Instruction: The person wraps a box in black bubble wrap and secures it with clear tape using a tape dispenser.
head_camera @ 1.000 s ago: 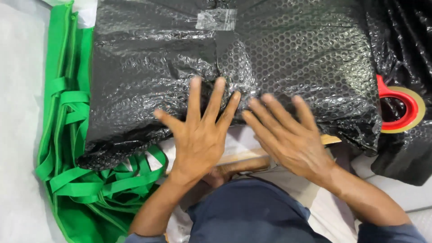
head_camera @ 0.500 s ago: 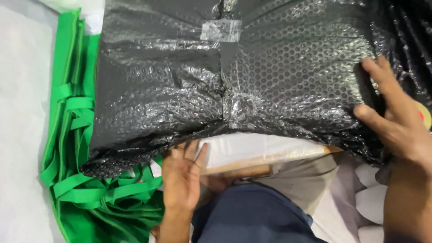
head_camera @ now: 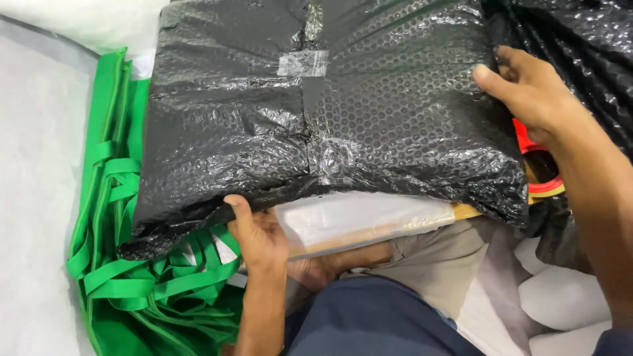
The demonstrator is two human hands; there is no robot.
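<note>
A large flat parcel wrapped in black bubble wrap (head_camera: 369,118) lies in front of me, with strips of clear tape (head_camera: 302,63) along its middle seam. My left hand (head_camera: 256,234) grips the near lower edge of the wrap, thumb on top and fingers beneath. My right hand (head_camera: 527,89) holds the parcel's far right edge, fingers curled around it. Under the near edge shows a white, plastic-covered surface with a wooden rim (head_camera: 369,221).
A pile of green fabric bags with straps (head_camera: 132,264) lies at the left, partly under the parcel. A red tape dispenser with a tape roll (head_camera: 544,178) sits at the right under my forearm. More loose black bubble wrap (head_camera: 587,39) fills the upper right. White cloth covers the floor (head_camera: 33,198).
Both hands left the top of the parcel. The left went under and gripped the near edge; the right swung out and took the right edge. The view shifted slightly.
</note>
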